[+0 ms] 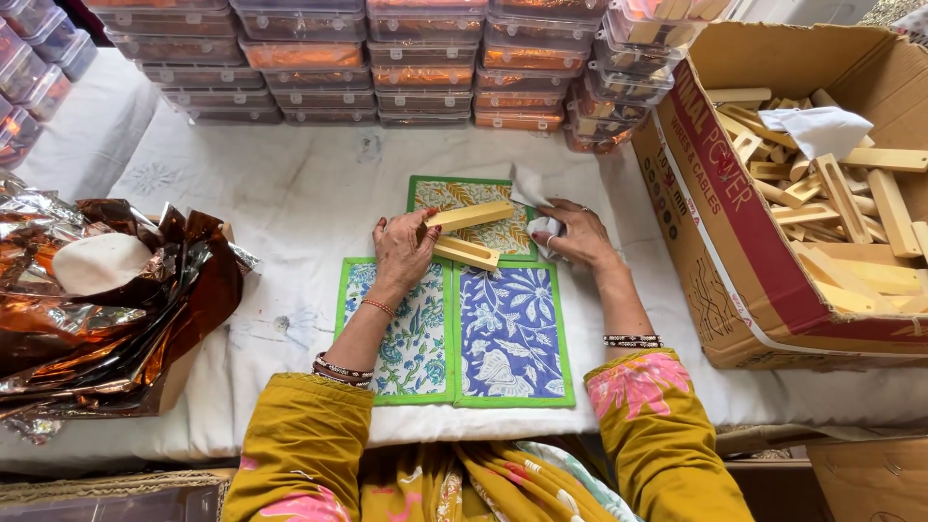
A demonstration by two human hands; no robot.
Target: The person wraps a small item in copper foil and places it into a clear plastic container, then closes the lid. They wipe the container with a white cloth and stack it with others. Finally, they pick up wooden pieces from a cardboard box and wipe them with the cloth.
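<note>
On printed cloth mats (503, 333), left hand (402, 249) holds smooth wooden strips (468, 232).

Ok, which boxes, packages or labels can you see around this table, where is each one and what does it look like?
Cardboard box: right of the hands, open brown carton with a red printed side panel, holding pale wooden pieces.
Clear plastic containers: stacked in rows along the table's far edge, flat lidded tubs with orange contents.
More clear tubs: far left corner, stacked.
Foil wrapping: left, crumpled copper and silver sheets.
No screens or signs.
</note>
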